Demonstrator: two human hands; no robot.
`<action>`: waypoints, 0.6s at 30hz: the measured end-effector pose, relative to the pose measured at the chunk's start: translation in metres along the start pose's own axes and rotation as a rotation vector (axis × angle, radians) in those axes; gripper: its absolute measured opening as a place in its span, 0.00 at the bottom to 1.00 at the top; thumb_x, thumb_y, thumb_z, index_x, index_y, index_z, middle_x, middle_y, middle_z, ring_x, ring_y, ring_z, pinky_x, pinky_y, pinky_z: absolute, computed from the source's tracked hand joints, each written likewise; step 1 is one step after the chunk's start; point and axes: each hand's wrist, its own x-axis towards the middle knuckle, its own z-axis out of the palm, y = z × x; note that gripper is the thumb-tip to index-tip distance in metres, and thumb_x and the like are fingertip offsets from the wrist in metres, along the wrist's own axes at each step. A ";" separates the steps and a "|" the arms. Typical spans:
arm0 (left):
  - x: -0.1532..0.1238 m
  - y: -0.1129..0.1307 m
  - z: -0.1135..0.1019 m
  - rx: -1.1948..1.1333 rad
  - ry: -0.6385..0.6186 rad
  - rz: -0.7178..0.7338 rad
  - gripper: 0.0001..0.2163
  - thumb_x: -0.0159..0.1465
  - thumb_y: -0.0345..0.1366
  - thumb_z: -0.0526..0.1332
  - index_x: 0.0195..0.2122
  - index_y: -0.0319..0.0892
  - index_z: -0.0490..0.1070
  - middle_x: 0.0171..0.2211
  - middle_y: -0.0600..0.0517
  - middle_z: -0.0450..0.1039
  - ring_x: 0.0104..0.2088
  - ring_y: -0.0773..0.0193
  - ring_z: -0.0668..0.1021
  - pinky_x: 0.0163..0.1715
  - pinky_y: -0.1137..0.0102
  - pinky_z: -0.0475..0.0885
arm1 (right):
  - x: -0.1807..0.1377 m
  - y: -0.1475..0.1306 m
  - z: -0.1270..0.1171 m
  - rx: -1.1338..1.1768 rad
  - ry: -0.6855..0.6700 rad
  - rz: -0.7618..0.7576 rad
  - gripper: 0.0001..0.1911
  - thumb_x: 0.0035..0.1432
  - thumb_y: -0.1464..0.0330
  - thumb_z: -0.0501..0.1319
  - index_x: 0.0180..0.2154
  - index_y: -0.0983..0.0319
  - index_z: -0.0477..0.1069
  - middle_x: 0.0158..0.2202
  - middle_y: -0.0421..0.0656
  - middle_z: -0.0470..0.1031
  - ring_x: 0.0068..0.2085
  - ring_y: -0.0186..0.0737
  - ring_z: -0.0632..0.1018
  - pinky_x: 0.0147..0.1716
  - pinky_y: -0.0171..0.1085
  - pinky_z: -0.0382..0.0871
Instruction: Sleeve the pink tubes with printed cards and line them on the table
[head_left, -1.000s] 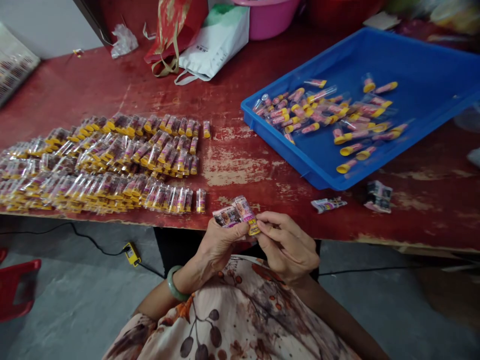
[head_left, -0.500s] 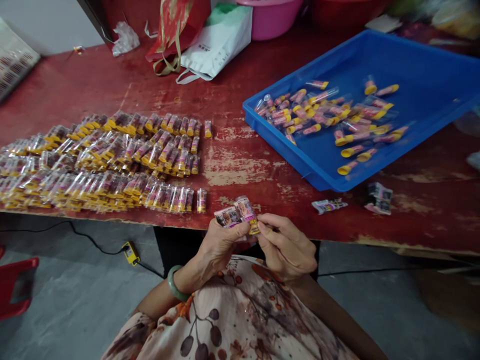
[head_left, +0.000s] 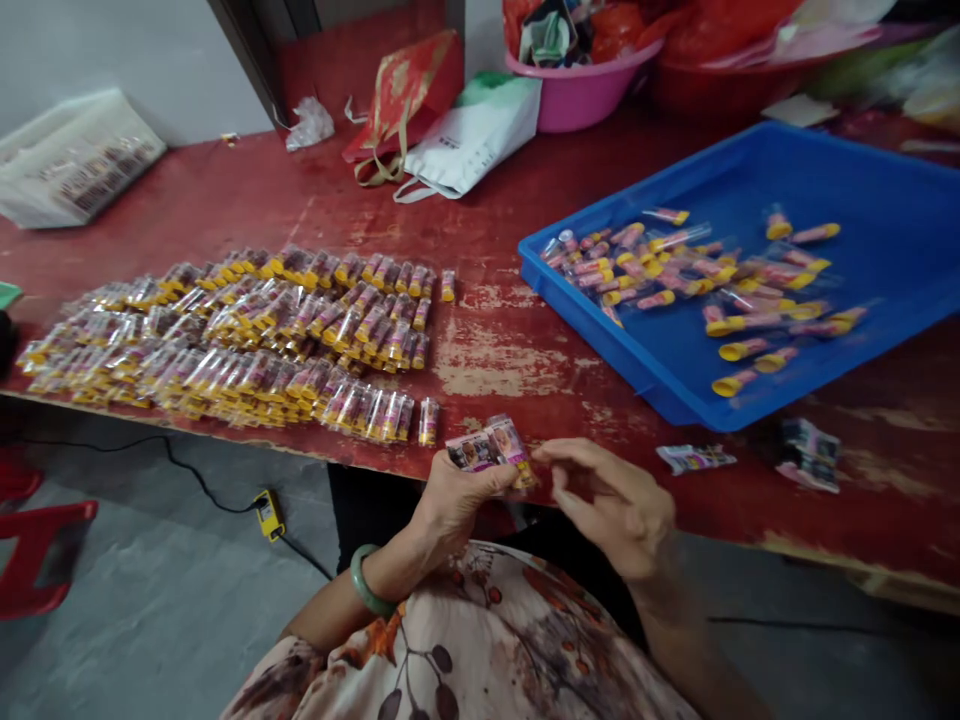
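Observation:
My left hand (head_left: 454, 505) is closed around several small printed wrappers (head_left: 471, 452), pinched under the thumb. Against them, in the same grip, is a small tube (head_left: 507, 440) with a pink printed wrapper and a yellow lower end. My right hand (head_left: 619, 510) is just to the right of the tube, its thumb and fingers apart and nothing visible between them. Rows of wrapped tubes (head_left: 247, 340) with yellow ends lie piled on the table to the left. One wrapped tube (head_left: 428, 422) stands slightly apart at the near end of a row.
A blue tray (head_left: 637, 375) on the right holds loose clear tubes (head_left: 660, 265) with yellow ends. Printed wrappers (head_left: 694, 458) lie before it on the red table (head_left: 491, 350). Bags (head_left: 472, 140) and a pink basin (head_left: 585, 100) stand behind. A red stool (head_left: 45, 560) is lower left.
My right hand has moved away from the tube to the right, and its fingers have opened. My left hand keeps its grip. The view has shifted, so the table sits lower and further right.

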 end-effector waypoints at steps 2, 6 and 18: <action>0.001 0.004 -0.003 0.066 -0.045 0.068 0.15 0.44 0.34 0.75 0.33 0.36 0.78 0.28 0.51 0.78 0.27 0.66 0.77 0.31 0.72 0.74 | 0.011 -0.003 0.001 0.146 -0.034 0.221 0.15 0.54 0.68 0.65 0.45 0.59 0.72 0.39 0.45 0.78 0.35 0.38 0.79 0.33 0.35 0.75; 0.006 0.012 -0.010 0.111 -0.087 0.158 0.15 0.43 0.31 0.75 0.33 0.36 0.78 0.28 0.52 0.78 0.28 0.68 0.77 0.33 0.73 0.73 | 0.036 -0.010 0.020 0.298 -0.060 0.428 0.17 0.44 0.65 0.71 0.38 0.61 0.74 0.33 0.44 0.79 0.34 0.39 0.79 0.34 0.35 0.75; 0.004 0.037 -0.044 -0.120 0.161 0.007 0.17 0.51 0.43 0.71 0.32 0.35 0.72 0.24 0.49 0.76 0.23 0.64 0.79 0.23 0.73 0.75 | 0.243 0.064 0.070 0.033 0.156 0.479 0.12 0.53 0.65 0.66 0.34 0.69 0.72 0.27 0.41 0.73 0.24 0.31 0.72 0.23 0.31 0.67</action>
